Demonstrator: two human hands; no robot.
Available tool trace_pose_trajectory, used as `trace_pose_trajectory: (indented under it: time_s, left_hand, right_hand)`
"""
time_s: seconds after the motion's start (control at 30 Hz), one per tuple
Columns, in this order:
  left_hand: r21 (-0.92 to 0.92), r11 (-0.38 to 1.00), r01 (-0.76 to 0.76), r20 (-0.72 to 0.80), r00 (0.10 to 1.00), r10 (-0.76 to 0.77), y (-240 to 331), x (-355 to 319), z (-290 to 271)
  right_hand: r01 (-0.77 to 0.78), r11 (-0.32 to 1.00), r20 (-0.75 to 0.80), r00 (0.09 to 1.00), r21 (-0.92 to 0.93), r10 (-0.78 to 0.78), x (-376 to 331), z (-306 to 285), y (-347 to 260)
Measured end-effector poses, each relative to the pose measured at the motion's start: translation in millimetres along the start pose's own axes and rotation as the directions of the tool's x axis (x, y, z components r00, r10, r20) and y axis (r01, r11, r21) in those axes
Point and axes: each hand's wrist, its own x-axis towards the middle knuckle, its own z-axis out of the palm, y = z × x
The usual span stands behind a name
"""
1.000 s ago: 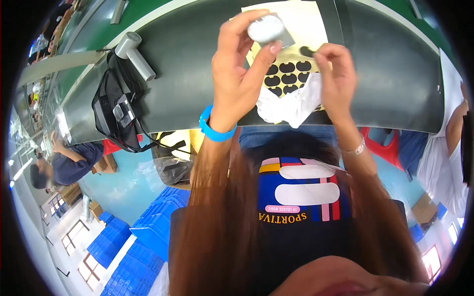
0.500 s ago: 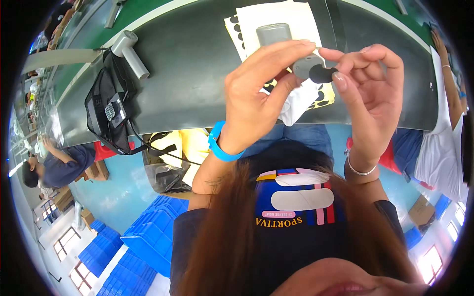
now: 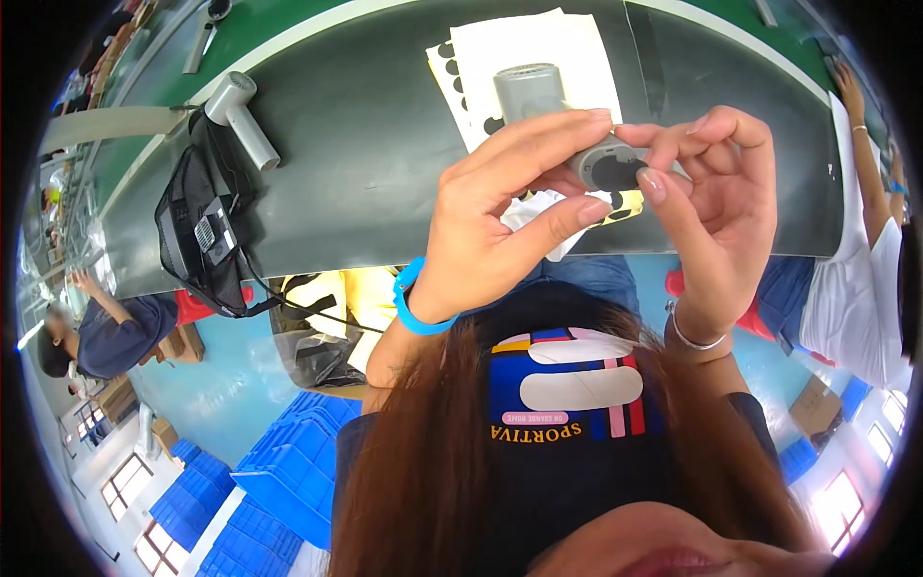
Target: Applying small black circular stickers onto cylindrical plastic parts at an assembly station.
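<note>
Left hand (image 3: 500, 216): fingers curled round small grey device (image 3: 608, 165), thumb beneath it. Right hand (image 3: 711, 192): fingertips pinched on the device's end, at a dark oval patch. Device: raised between both hands, above the dark conveyor belt (image 3: 365, 144). Behind the hands: white sheet with black oval stickers (image 3: 524, 48), second grey device (image 3: 527, 88). Far left of the left hand: grey hair dryer (image 3: 240, 115), black mesh bag (image 3: 197, 240)

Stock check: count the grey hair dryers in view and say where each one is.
2. One grey hair dryer is held over the belt by the left hand and right hand; another dryer lies on the belt, upper left. More may be hidden.
</note>
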Motion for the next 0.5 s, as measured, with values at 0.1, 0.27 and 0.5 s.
trace_pose_trajectory:
  time_s: [0.1, 0.27, 0.5]
  left_hand:
    - [-0.024, 1.0, 0.002, 0.0, 1.0, -0.002, -0.2, 0.1, 0.6]
    - [-0.003, 1.0, 0.007, -0.002, 1.0, -0.007, 1.9, 0.3, 3.3]
    - [0.009, 1.0, 0.0, -0.017, 1.0, 0.0, -0.7, -1.6, 4.3]
  right_hand:
    - [-0.03, 1.0, 0.0, 1.0, 0.003, 0.03, -0.2, 0.2, -3.3]
    - [-0.037, 0.999, 0.001, 0.999, -0.01, 0.037, -0.4, -1.2, -6.9]
    - [-0.023, 1.0, 0.022, 0.999, -0.02, 0.024, -1.5, -2.0, -6.7]
